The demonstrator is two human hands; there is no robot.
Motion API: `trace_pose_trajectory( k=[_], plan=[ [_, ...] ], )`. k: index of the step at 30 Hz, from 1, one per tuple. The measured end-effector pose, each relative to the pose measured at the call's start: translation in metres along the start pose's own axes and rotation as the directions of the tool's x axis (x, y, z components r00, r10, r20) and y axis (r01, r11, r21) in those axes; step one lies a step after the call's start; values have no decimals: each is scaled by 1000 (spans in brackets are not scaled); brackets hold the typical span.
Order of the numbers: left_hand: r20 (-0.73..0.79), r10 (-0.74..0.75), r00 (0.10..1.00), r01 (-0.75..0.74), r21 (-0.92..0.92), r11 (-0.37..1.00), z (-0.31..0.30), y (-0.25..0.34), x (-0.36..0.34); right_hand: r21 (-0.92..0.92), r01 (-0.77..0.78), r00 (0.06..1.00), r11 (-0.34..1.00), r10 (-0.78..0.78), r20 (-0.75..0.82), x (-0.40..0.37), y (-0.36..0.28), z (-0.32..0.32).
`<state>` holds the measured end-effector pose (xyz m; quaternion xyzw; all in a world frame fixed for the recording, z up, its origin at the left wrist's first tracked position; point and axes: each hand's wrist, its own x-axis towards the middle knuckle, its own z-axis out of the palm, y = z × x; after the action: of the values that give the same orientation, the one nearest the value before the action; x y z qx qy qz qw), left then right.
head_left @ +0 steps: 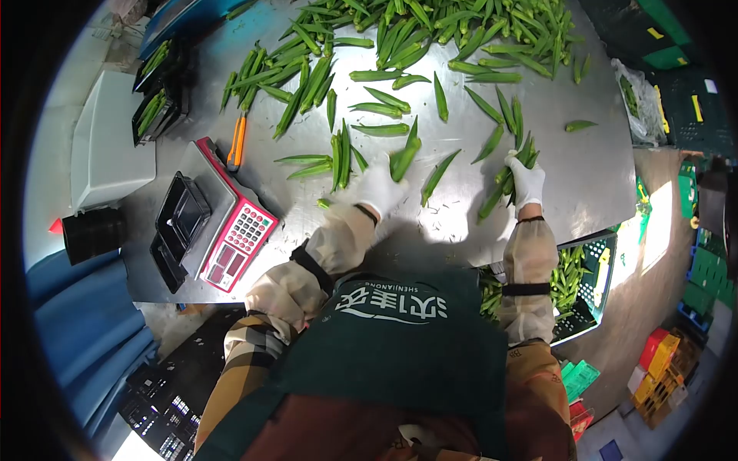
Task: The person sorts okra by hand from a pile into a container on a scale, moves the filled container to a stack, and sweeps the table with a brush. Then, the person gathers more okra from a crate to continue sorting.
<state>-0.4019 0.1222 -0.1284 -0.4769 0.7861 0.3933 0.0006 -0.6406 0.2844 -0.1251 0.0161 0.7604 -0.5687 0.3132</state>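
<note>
A metal counter (596, 177) fills most of the view, and the okra on it is the thing being handled: a large heap of okra (461, 27) lies along the far edge, thinning toward the person. Below the near edge, by the right forearm, a dark green crate (607, 288) holds more pods. At the left of the counter stands a red-edged scale (246, 227) with an empty black tray (184, 207) on its plate; farther back, another tray (150, 115) carries okra. Both hands wear white gloves. The left hand (382, 188) has its fingers closed around a small clutch of okra (404, 160), tips pointing away from the body, while the fingers of the right hand (528, 183) grasp a fuller bunch (504, 183), held at a slant. An orange cutter (237, 142) lies beside the scale, well apart from either hand; reaching wide of it seems prudent. Smallest are the loose pods (380, 130) scattered between the heap and the hands. For neat gathering, a light grip around the middle of the pods would likely serve best, since squeezing could bruise them and ridged skins may slip crosswise; turning the stems one way, and limiting each handful, should keep a bunch even.
</note>
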Motion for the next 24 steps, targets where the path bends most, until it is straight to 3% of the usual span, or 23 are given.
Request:
trace_pose_trajectory(
  k=[1,3,4,5,7,9,10,12,13,14,15,17,18,19,21,22,23,24],
  plan=[
    [5,8,1000,-8,17,1000,-2,2,10,-71,7,1000,997,-7,1,-2,7,0],
    [-88,185,979,-186,-2,982,5,5,30,-420,182,980,889,-201,-2,7,40,-3],
    [-139,204,969,-195,73,978,13,9,35,-519,212,967,828,-256,-13,-5,36,6],
    [-190,220,957,-193,149,970,22,14,39,-556,349,916,754,-401,31,-21,29,8],
    [-121,265,957,-229,253,940,40,13,45,-777,220,930,589,-368,-16,-38,27,5],
    [-54,121,991,-89,401,912,56,18,45,-837,180,958,517,-284,30,-42,40,-6],
    [-33,134,990,-120,277,953,54,15,41,-864,161,969,476,-243,47,-45,47,-9],
    [3,175,985,-175,13,984,51,8,30,-886,205,945,416,-321,68,-54,61,-12],
    [-55,183,982,-186,-39,982,43,9,22,-896,224,930,384,-359,79,-55,70,-13],
    [-108,187,976,-197,-90,976,32,6,13,-823,313,895,474,-436,90,-47,88,-22],
    [-155,189,970,-211,-138,968,21,0,5,-769,290,915,570,-399,50,-49,90,-26],
    [-323,207,923,-239,-63,969,-3,-24,3,-634,231,947,738,-321,-29,-53,86,-31],
    [-291,107,951,-111,3,994,-21,-31,3,-422,225,961,878,-271,-53,-60,76,-28],
    [-265,1,964,19,73,997,-38,-37,5,-365,199,972,910,-231,-45,-66,66,-25],
    [-369,-91,925,119,53,991,-44,-60,16,-252,141,988,957,-152,-22,-71,52,-15],
    [-439,-2,899,105,210,972,-42,-64,19,-323,173,983,930,-182,3,-69,54,-8],
    [-389,8,921,116,293,949,-39,-65,21,-384,277,959,881,-279,52,-54,77,-5],
    [-341,14,940,122,374,919,-39,-60,21,-593,340,926,729,-371,74,-58,71,9]
  ],
)
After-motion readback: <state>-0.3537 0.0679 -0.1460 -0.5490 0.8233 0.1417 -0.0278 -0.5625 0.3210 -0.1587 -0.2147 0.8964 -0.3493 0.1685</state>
